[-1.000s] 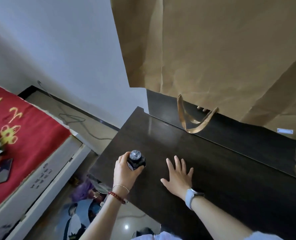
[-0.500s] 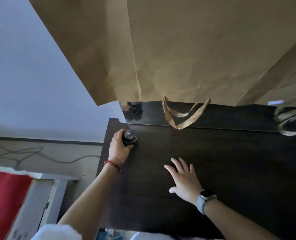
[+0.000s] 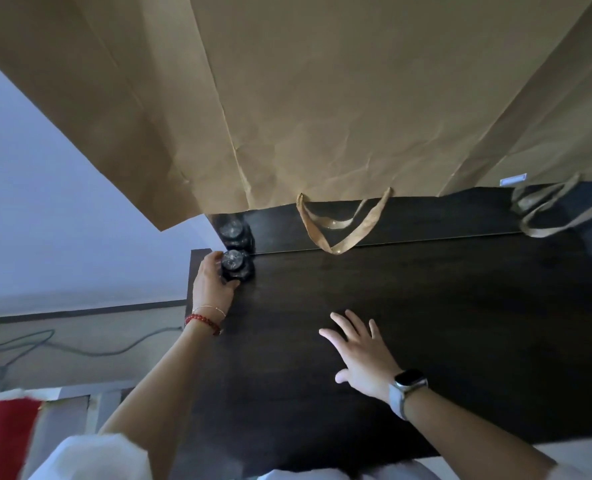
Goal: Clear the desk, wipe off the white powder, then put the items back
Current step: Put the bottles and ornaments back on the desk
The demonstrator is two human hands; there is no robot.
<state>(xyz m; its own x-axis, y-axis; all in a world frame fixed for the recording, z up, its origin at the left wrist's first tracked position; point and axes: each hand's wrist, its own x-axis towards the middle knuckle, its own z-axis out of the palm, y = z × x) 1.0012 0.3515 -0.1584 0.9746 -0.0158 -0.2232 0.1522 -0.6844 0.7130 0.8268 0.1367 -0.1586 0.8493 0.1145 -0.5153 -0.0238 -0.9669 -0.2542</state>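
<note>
A small dark bottle [image 3: 235,266] with a shiny round cap stands at the far left corner of the dark wooden desk [image 3: 426,323]. My left hand [image 3: 213,282] grips it from the left side, fingers curled round its body. The glossy back panel [image 3: 426,220] just behind shows the bottle's reflection. My right hand [image 3: 360,351], a watch on its wrist, lies flat and spread on the middle of the desk top. No white powder shows on the dark surface.
Brown paper bags [image 3: 322,98] hang upside down over the back of the desk, their ribbon handles [image 3: 339,230] dangling onto it. A white wall is at left, cables [image 3: 62,344] run on the floor, and a red cloth [image 3: 0,434] lies at bottom left.
My left hand carried the bottle from the desk's near left edge to the far left corner and set it down by the back panel. My right hand stayed flat on the desk.
</note>
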